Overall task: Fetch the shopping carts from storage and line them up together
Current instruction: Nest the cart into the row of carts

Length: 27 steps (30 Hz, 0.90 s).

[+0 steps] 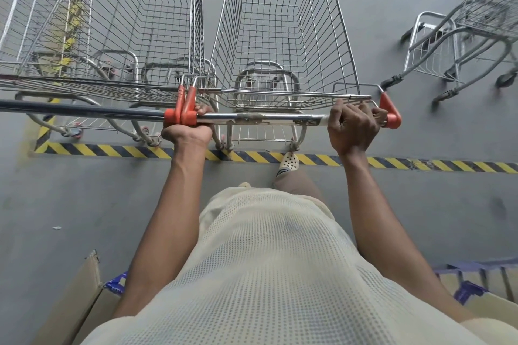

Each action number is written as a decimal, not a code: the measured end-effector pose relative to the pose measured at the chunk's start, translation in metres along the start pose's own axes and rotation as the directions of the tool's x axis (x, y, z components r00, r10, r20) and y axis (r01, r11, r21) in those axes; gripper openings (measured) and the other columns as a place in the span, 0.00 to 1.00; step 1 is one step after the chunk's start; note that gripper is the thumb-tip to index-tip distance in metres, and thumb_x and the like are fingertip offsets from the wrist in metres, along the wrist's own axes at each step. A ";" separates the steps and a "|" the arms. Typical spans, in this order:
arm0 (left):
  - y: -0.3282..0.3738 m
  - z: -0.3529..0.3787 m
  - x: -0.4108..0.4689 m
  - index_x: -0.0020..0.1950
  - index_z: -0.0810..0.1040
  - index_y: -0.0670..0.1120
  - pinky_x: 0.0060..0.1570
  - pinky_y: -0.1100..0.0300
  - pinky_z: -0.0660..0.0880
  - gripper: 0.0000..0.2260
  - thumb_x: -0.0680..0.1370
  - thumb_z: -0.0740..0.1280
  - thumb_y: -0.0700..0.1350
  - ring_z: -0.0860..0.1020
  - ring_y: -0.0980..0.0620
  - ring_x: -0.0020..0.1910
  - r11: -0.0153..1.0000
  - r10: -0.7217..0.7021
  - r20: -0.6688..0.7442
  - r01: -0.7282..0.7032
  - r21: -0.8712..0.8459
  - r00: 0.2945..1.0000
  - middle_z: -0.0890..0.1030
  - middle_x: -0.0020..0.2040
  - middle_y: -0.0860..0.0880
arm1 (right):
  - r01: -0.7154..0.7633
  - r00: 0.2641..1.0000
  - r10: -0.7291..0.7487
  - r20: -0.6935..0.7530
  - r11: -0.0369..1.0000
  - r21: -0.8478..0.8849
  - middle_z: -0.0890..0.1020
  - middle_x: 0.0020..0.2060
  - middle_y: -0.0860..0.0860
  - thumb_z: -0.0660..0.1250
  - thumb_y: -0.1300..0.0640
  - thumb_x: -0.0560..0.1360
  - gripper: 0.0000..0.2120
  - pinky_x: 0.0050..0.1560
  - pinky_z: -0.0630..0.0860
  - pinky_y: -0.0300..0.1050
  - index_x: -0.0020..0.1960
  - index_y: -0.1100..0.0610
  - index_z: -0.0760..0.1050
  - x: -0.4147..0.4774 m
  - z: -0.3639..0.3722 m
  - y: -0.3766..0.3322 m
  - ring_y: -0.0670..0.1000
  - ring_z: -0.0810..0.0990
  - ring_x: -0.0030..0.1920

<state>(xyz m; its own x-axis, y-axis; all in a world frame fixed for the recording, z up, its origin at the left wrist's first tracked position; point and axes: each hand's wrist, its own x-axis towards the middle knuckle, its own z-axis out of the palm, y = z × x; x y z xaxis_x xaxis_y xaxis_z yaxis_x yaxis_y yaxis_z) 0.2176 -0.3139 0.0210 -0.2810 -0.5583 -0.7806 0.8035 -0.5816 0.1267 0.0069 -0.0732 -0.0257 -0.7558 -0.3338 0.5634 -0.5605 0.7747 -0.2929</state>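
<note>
Carts crowd the grey floor: a neighbouring cart [145,22] stands just beside the held shopping cart [283,36] on its left, their orange handle caps touching, while a third cart [476,22] sits well apart at right, askew. Striped tape [112,150] crosses the floor beneath the rear wheels. The shopping cart's long axis points straight away from the person, with its handle bar [260,117] crosswise. The left hand [190,131] and right hand [353,126] clench the bar's two ends.

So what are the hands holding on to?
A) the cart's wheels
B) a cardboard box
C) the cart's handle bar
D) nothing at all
C: the left hand and the right hand each have their fingers curled round the handle bar of the cart straight ahead.
</note>
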 end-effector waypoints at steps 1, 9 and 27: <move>0.001 -0.001 0.000 0.50 0.76 0.37 0.31 0.61 0.68 0.25 0.83 0.49 0.56 0.71 0.47 0.29 1.000 0.003 -0.013 -0.002 0.002 1.000 0.78 0.43 0.37 | -0.006 1.000 0.006 -0.001 1.000 -0.001 0.84 0.31 0.47 0.65 0.54 0.81 0.21 0.54 0.70 0.54 0.30 0.56 0.78 0.000 0.000 -0.001 0.53 0.79 0.36; -0.011 -0.036 -0.030 0.55 0.72 0.36 0.55 0.56 0.73 0.11 0.83 0.60 0.44 0.74 0.52 0.51 0.374 0.769 0.197 -0.678 0.633 0.608 0.75 0.54 0.48 | 0.017 1.000 -0.017 -0.005 0.999 -0.027 0.86 0.33 0.47 0.65 0.55 0.81 0.19 0.56 0.65 0.50 0.33 0.56 0.81 -0.001 0.001 0.000 0.54 0.81 0.38; -0.070 -0.024 -0.005 0.47 0.81 0.45 0.42 0.53 0.68 0.19 0.85 0.56 0.54 0.77 0.45 0.40 -0.778 -0.448 0.857 -0.583 -0.234 0.254 0.83 0.41 0.45 | -0.022 1.000 0.021 0.013 0.998 0.064 0.86 0.37 0.48 0.66 0.47 0.83 0.19 0.57 0.67 0.52 0.38 0.54 0.84 0.000 -0.006 0.002 0.52 0.81 0.45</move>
<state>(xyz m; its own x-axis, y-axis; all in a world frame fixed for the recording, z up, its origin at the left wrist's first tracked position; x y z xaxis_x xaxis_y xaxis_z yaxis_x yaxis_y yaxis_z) 0.1752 -0.2563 0.0018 -0.8815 -0.3882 0.2690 -0.3386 0.9165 0.2131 0.0078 -0.0688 -0.0218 -0.7718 -0.3239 0.5472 -0.5641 0.7460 -0.3539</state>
